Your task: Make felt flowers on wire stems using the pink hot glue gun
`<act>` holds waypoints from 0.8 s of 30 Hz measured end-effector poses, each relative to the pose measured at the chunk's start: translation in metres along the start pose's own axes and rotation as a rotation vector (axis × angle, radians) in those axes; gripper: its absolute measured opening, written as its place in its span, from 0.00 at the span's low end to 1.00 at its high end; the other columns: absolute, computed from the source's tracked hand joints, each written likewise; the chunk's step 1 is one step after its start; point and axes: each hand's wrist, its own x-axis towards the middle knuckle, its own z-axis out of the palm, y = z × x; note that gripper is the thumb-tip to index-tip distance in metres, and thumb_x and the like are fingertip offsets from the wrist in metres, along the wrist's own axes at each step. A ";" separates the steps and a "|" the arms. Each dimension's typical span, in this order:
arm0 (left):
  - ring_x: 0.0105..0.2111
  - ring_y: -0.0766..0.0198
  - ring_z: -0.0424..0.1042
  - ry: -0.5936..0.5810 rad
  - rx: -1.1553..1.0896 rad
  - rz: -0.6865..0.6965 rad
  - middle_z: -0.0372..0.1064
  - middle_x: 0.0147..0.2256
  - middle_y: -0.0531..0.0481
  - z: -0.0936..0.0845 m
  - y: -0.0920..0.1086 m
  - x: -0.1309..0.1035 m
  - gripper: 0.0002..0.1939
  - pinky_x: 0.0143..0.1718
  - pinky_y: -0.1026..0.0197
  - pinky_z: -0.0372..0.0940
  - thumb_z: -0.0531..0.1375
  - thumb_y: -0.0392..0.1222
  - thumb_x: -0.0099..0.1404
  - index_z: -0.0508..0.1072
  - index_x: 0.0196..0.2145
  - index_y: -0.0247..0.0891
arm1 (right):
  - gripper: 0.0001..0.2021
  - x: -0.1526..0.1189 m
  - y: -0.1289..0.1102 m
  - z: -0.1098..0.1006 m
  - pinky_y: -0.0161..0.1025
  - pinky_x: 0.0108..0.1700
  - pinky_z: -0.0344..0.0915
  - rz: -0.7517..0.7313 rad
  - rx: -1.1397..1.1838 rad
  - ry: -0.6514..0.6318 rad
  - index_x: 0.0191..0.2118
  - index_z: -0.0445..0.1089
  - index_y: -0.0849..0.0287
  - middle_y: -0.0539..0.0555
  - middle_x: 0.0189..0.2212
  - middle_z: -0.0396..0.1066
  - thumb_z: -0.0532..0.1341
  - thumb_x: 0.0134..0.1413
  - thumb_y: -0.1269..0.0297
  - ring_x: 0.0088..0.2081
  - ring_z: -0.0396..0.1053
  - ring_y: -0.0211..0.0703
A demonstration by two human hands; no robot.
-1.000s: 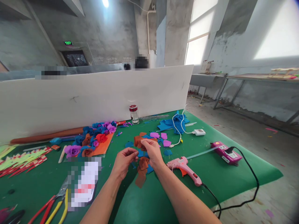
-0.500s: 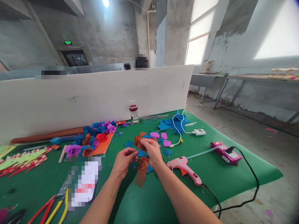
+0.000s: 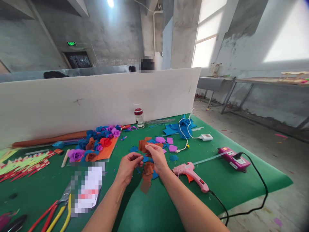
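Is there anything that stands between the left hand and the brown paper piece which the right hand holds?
Nothing visible stands between the left hand and the brown paper piece in the right hand; only a small gap separates them. The loose blue pieces appear to lie on the green table below, out of the way.

Bare green desk [image 3: 145, 214] between my forearms; passage open there. Right side: glue gun [image 3: 190, 174] beside my right forearm, its black cable [image 3: 265, 183] looping past the desk edge. Far side: white board [image 3: 101, 100] blocks, glass jar [image 3: 139, 118] before it. Left: pliers [image 3: 63, 199] and artificial flowers [image 3: 96, 145] obstruct.
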 end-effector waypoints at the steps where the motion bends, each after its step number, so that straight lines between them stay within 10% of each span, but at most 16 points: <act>1: 0.23 0.68 0.69 0.001 -0.002 0.002 0.70 0.22 0.53 0.000 0.000 0.000 0.15 0.28 0.66 0.63 0.72 0.46 0.43 0.75 0.26 0.35 | 0.12 0.000 0.000 0.000 0.33 0.30 0.59 -0.007 -0.026 -0.010 0.24 0.71 0.61 0.48 0.21 0.68 0.63 0.40 0.55 0.26 0.63 0.36; 17: 0.22 0.70 0.67 -0.033 -0.102 -0.018 0.73 0.28 0.51 -0.001 0.014 -0.005 0.18 0.24 0.67 0.60 0.71 0.46 0.45 0.78 0.33 0.36 | 0.11 -0.006 0.003 0.001 0.33 0.31 0.58 -0.116 -0.213 -0.080 0.23 0.73 0.61 0.48 0.21 0.69 0.67 0.40 0.56 0.26 0.63 0.37; 24: 0.26 0.70 0.67 0.136 -0.210 0.026 0.74 0.30 0.49 -0.017 0.015 0.005 0.19 0.27 0.68 0.60 0.72 0.48 0.42 0.79 0.30 0.34 | 0.14 -0.013 -0.001 0.004 0.33 0.31 0.57 0.003 -0.128 -0.221 0.21 0.73 0.63 0.50 0.20 0.71 0.70 0.38 0.55 0.25 0.64 0.35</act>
